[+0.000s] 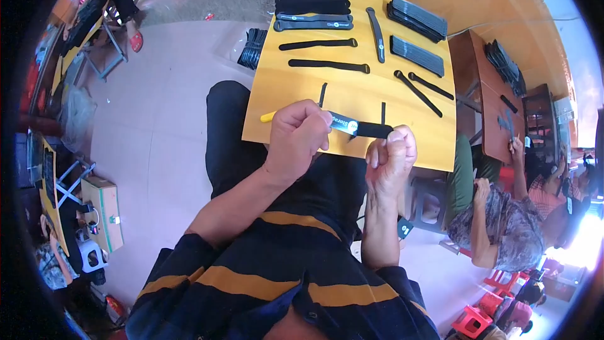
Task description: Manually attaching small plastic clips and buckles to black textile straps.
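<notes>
The left hand point(296, 135) is closed in a fist around a yellow tool point(268, 116), whose tip sticks out to its left over the near edge of the worktop point(302, 97); the right hand point(391, 154) is curled shut, pinching the dark end of a black strap point(362, 128); the strap runs level between the two hands, its labelled end against the left hand's fingers, just above the worktop's near edge; farther back on the worktop lie loose straps point(328, 65), well apart from the hands, and stacks of straps point(313, 2) at the far edge; another person point(503, 226) sits to the right
</notes>
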A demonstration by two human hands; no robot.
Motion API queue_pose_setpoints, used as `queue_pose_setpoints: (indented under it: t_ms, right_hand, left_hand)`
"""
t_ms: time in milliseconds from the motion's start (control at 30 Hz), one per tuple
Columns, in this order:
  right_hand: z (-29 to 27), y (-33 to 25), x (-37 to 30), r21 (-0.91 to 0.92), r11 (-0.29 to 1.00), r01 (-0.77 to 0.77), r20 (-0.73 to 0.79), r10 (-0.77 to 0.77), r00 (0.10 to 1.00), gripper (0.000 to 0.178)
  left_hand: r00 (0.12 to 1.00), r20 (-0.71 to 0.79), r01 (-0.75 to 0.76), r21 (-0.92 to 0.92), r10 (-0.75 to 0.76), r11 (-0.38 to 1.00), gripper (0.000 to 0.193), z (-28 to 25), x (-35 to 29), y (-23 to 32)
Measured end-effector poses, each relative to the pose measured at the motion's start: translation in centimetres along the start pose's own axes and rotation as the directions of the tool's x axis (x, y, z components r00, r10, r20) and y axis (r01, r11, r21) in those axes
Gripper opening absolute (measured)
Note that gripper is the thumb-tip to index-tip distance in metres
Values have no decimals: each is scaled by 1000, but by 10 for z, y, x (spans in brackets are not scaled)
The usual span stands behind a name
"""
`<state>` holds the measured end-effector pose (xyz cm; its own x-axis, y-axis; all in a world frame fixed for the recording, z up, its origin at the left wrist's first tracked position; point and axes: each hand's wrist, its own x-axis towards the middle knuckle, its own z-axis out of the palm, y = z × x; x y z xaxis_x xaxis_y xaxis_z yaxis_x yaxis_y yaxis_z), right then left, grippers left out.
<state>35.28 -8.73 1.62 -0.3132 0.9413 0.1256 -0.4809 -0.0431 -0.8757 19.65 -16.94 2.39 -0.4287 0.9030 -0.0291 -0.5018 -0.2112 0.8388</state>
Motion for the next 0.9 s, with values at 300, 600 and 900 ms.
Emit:
queue_pose_setpoints:
  t_ms: [300,600,900]
  right_hand:
    - [-157,-73,64,662,749,-30,-57,90,994,24]
    - [-271,-128,43,293,953,73,-293,17,956,24]
    - [-189,-98,81,355,935,16,-213,64,975,25]
  left_hand:
    - [980,-181,-191,-765,79,615,20,-159,15,51]
    - [714,-560,-528,-36,421,848,26,-415,-127,234]
    - [708,-619,-526,-140,341,839,28,-411,-89,169]
